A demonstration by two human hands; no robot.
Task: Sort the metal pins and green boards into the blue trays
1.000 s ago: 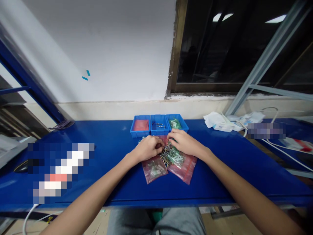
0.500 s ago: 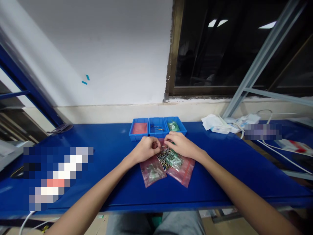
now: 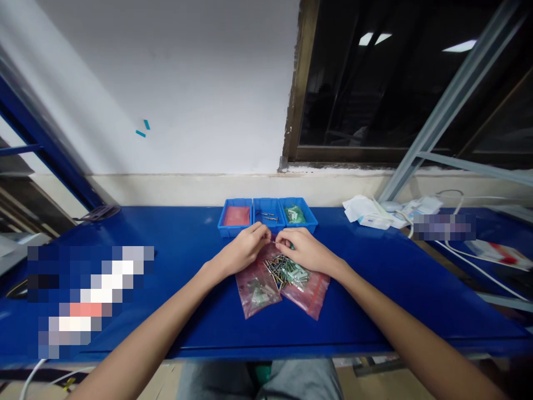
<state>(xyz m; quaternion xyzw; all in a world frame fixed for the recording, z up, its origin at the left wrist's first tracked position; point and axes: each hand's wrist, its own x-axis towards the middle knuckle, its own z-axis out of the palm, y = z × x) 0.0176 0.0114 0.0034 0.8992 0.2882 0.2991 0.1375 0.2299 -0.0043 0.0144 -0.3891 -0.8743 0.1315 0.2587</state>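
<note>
My left hand (image 3: 252, 244) and my right hand (image 3: 302, 246) meet over the top of the pink bags, fingers pinched close together. A small thin piece shows between their fingertips, too small to name. Below them lies a pile of metal screws (image 3: 275, 269). Clear-green packets with pale pieces (image 3: 295, 272) rest against the pile on the right. One pink bag (image 3: 252, 286) with pale pieces inside spreads to the left, and another pink bag (image 3: 310, 297) to the right.
Three blue bins stand behind my hands: one with pink bags (image 3: 236, 215), one with a few screws (image 3: 267, 215), one with green packets (image 3: 295, 214). White packaging (image 3: 366, 212) and cables lie at the right on the blue table (image 3: 353, 328). A blurred-out object is at the left.
Both hands have moved slightly up, away from the screw pile, and their fingertips have come together. The view has shifted a little.
</note>
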